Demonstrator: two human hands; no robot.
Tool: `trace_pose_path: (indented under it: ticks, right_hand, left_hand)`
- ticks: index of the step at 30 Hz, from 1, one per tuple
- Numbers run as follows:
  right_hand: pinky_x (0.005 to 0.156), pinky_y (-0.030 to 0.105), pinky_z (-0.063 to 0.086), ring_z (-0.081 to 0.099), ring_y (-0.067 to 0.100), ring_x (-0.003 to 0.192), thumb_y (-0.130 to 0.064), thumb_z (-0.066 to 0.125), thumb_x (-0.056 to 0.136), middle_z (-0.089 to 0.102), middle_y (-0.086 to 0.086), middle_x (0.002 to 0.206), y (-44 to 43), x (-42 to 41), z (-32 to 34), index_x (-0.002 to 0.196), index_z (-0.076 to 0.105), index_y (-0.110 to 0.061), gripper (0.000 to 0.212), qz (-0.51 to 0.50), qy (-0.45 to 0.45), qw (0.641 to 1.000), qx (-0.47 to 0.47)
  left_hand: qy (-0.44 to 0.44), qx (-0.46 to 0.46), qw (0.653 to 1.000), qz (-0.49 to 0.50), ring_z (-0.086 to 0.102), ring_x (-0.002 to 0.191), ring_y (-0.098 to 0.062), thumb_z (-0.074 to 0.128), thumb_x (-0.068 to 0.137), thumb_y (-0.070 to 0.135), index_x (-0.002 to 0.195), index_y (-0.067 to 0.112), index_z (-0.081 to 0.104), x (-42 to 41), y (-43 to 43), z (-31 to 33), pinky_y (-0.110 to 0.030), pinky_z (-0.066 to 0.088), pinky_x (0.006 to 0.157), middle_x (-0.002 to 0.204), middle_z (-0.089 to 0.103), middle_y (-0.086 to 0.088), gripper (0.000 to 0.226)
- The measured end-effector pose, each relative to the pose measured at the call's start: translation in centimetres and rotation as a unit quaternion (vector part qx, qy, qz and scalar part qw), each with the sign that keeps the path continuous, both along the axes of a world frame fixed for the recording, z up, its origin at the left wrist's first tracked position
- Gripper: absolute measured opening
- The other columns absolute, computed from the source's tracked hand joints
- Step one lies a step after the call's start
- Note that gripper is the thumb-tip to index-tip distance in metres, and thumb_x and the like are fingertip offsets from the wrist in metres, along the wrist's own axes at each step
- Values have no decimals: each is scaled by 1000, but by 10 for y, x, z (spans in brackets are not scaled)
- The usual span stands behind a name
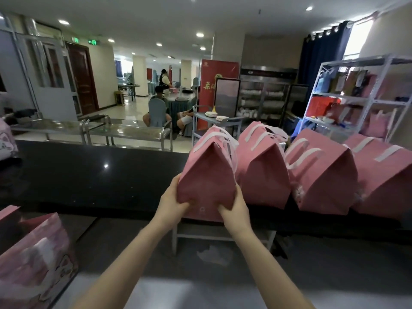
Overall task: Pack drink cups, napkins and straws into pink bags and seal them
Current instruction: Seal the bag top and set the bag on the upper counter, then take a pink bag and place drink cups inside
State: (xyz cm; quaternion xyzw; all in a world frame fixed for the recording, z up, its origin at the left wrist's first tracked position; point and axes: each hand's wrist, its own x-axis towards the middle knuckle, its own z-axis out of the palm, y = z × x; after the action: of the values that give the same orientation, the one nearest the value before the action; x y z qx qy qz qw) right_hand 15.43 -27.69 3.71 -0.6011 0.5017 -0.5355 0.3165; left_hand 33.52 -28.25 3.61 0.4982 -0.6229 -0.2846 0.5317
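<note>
A closed pink bag with white handles stands at the near edge of the black counter, its top folded to a peak. My left hand grips its lower left corner and my right hand grips its lower right corner. To its right, three more closed pink bags stand in a row on the same counter. No cups, napkins or straws show.
Another pink printed bag sits at the lower left on a grey worktop. Beyond the counter are steel tables, a cart with plates, a white shelf rack and seated people.
</note>
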Motion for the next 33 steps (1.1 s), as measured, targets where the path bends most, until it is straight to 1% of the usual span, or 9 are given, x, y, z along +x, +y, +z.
trace_pose_path:
  ticks: [4, 9, 15, 18, 21, 25, 27, 30, 33]
  right_hand:
    - [97, 19, 36, 51, 10, 120, 4, 61, 80, 56, -8, 126, -39, 6, -9, 142, 37, -30, 75, -12, 3, 1000, 16]
    - [107, 31, 37, 49, 16, 124, 5, 59, 78, 54, 0, 135, -79, 14, -17, 143, 37, -25, 75, -40, 19, 999, 8]
    - [100, 19, 29, 42, 4, 121, 3, 60, 82, 49, -5, 136, -108, 21, -27, 143, 35, -28, 73, -61, 22, 998, 1]
    - [99, 13, 25, 36, -3, 118, -2, 62, 84, 47, -10, 133, -104, 22, -27, 143, 35, -28, 70, -76, 29, 997, -6]
    - [97, 0, 19, 31, -11, 121, -10, 63, 86, 42, -17, 132, -80, 22, -27, 144, 37, -26, 65, -107, 47, 992, -47]
    - [108, 6, 21, 30, -13, 130, -7, 63, 87, 45, -12, 137, -46, 15, -20, 139, 47, -19, 56, -111, 115, 975, -157]
    - [110, 17, 30, 42, 0, 128, -4, 65, 85, 51, -7, 132, -31, 18, -13, 128, 57, -17, 45, -78, 149, 964, -206]
    - [105, 20, 37, 51, 6, 119, 0, 67, 83, 56, -5, 122, -14, 40, -3, 114, 65, -16, 35, 32, 182, 956, -227]
    - [105, 20, 38, 51, 7, 119, -1, 67, 83, 57, -6, 123, 0, 84, -2, 118, 63, -17, 39, 163, 237, 932, -223]
  left_hand:
    - [7, 4, 1000, 16, 61, 105, -7, 76, 74, 12, 133, 37, 43, -2, -38, -10, -23, 49, 84, 113, 65, 9, 72]
    - [-20, 6, 999, 35, 55, 115, -17, 74, 66, 16, 139, 28, 40, 1, -76, -17, -38, 47, 96, 122, 58, -1, 81]
    - [-48, 9, 997, 66, 48, 116, -10, 78, 72, 6, 143, 29, 34, 4, -108, -29, -16, 37, 90, 127, 49, 1, 86]
    - [-49, 10, 997, 64, 48, 116, -9, 78, 73, 9, 143, 32, 33, 6, -109, -30, -25, 42, 96, 129, 49, 1, 87]
    - [-38, 24, 998, 54, 52, 118, -12, 79, 72, 12, 145, 37, 29, 15, -97, -29, -39, 46, 101, 129, 50, 2, 92]
    - [-54, 32, 995, 79, 51, 116, -5, 81, 74, 22, 142, 47, 30, 41, -63, -27, -30, 46, 95, 125, 54, 10, 88]
    - [-77, 28, 992, 94, 54, 112, -1, 80, 75, 23, 136, 46, 39, 59, -37, -25, -25, 45, 91, 116, 60, 13, 77]
    - [-127, 27, 983, 132, 56, 108, 4, 77, 78, 22, 126, 40, 53, 92, 13, -24, -23, 45, 92, 109, 65, 15, 56]
    - [-194, 25, 958, 209, 59, 103, 2, 76, 79, 22, 116, 34, 62, 132, 71, -25, -25, 48, 91, 106, 65, 16, 41]
